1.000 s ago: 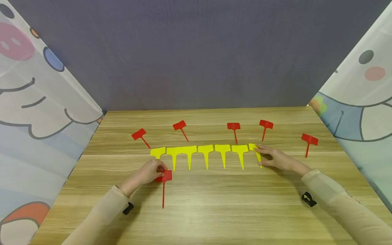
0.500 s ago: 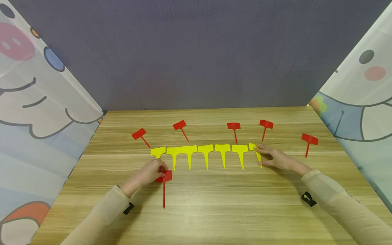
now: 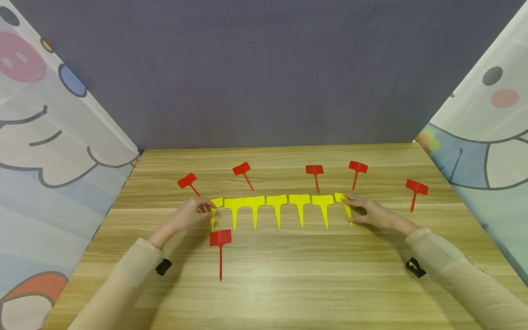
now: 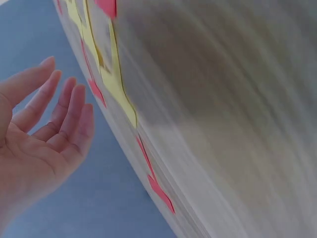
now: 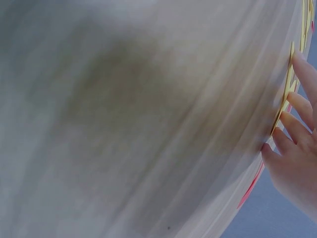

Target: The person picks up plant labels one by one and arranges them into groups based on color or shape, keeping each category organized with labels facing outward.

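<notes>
Yellow T-shaped plant labels lie in a row across the wooden table. My left hand [image 3: 194, 213] hovers over the leftmost yellow label [image 3: 217, 202], hiding part of its head; in the left wrist view its fingers [image 4: 74, 111] are loosely spread with nothing between them. Just in front lies a red plant label [image 3: 220, 237], stem toward me. At the row's right end, my right hand [image 3: 369, 214] rests its extended fingertips on the last yellow label [image 3: 339, 197], covering part of it. The right wrist view shows that label [image 5: 283, 106] edge-on under the fingertips.
Several red labels lie behind the row, among them one at the back left [image 3: 187, 180], one behind the middle [image 3: 315, 169] and one at the far right [image 3: 417, 187]. A dark grey panel [image 3: 272, 78] stands along the table's back edge.
The left hand has let go of the front red label and moved up and left to the leftmost yellow label. The red label stays in place; the right hand is unmoved.
</notes>
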Demonstrator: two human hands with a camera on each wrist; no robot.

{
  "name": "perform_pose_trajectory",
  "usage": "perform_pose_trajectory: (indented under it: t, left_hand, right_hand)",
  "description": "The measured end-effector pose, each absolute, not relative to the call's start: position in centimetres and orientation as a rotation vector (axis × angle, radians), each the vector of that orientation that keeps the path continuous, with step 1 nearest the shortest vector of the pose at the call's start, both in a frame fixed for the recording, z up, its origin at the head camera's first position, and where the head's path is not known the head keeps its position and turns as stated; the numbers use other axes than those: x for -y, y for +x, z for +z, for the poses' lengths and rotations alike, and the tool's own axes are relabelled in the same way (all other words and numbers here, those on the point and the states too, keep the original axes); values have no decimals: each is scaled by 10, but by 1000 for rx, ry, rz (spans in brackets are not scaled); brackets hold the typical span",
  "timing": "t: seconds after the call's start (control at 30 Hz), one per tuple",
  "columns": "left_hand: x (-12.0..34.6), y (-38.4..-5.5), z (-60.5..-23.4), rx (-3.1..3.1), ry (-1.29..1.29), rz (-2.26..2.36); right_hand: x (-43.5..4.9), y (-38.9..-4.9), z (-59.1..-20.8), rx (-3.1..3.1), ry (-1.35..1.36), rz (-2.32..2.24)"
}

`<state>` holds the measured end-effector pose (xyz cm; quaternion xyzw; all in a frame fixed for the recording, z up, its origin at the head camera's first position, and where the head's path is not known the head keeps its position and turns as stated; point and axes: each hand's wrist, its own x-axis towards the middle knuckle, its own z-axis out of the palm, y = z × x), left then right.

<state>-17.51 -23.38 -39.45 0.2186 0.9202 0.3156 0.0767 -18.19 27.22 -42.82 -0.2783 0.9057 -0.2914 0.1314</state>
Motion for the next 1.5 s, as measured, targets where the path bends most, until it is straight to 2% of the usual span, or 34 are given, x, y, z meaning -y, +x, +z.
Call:
perform_pose_trajectory:
  t: [0.6,0.77,1.5]
  left_hand:
    - [270,-209,-395,-2789,433,975]
    - [277,-217,-398,-2841,441,966]
    - [294,-241,-405,-2885,133,944]
  right_hand:
    - [-271,-182,-427,-2639,-823,-822]
    - [-271,-182,-426,-2641,-820,-827]
    - [-271,-181,-427,-2637,-802,-827]
